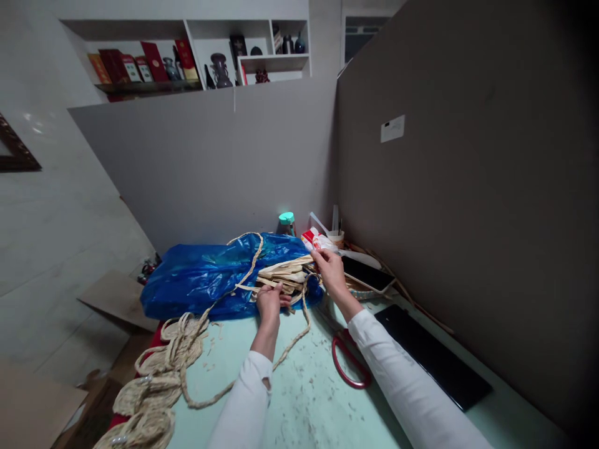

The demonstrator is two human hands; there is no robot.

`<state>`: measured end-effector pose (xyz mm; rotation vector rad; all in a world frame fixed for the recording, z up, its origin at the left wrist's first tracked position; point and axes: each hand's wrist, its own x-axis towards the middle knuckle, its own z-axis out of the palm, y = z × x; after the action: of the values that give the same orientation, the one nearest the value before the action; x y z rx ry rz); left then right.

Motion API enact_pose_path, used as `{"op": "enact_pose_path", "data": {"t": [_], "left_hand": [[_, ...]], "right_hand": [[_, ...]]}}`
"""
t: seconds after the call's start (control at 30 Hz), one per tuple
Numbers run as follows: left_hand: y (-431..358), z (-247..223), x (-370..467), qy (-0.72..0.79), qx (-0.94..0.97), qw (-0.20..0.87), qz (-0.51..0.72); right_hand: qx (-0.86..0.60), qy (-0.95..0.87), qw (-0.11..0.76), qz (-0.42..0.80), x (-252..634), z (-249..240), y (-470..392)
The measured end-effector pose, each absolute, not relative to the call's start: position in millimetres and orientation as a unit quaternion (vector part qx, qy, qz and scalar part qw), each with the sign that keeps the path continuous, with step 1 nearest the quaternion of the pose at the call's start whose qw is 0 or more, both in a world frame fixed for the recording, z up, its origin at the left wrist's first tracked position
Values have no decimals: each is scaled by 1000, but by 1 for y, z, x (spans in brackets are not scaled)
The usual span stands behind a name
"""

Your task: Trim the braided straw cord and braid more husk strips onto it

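Pale dry straw strips (287,272) stick out of the open right end of a blue plastic bag (196,280). At the near edge of the strips is my left hand (270,302), its fingers curled in against them. My right hand (329,269) pinches the right end of a strip, thumb and fingertips together. A braided straw cord (294,342) loops over the bag, down across the table and back up beside the strips. Coiled woven straw pieces (150,393) lie in a row along the table's left edge, joined to the cord.
Red-handled scissors (350,362) lie under my right forearm. To the right are a black flat panel (430,355) and a phone-like device (367,274). A green-lidded jar (287,221) and a white cup (336,238) stand at the back, before grey partitions (224,168).
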<state>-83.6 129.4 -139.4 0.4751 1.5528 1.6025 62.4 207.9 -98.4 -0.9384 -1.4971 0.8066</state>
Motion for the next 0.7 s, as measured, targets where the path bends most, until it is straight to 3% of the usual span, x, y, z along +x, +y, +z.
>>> {"op": "enact_pose_path", "data": {"t": [0.33,0.7], "left_hand": [[126,-124,-84,626,171,443,618],[122,-91,-89,490,159,493,701]], "right_hand": [[-393,-652,532,371,57,-93,204],[-478,-752,406,201,56,-101,192]]}}
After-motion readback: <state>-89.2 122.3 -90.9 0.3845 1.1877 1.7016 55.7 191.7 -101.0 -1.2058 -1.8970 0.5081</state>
